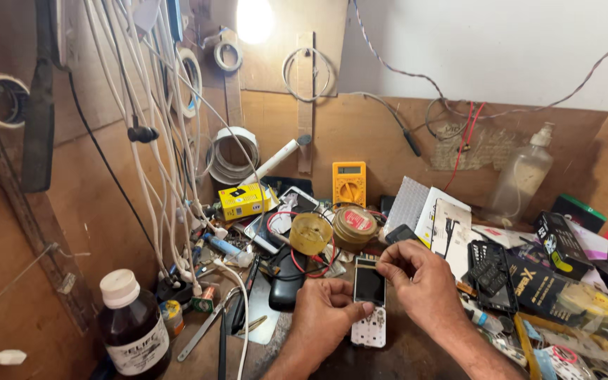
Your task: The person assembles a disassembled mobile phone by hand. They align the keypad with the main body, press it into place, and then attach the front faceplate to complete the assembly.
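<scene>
A small bar phone [369, 299] with a dark screen and a white, bare keypad area lies upright on the workbench in front of me. My left hand [323, 314] grips its left side, thumb on the lower screen edge. My right hand [420, 281] pinches the phone's top right corner with thumb and forefinger. Both forearms come in from the bottom edge.
Behind the phone stand two round tins [332, 231], a yellow multimeter [349, 184] and a yellow box [243, 201]. White cables [170, 176] hang at left above a dark bottle [131, 327]. Boxes, a keypad frame [490, 274] and a plastic spray bottle [522, 176] crowd the right.
</scene>
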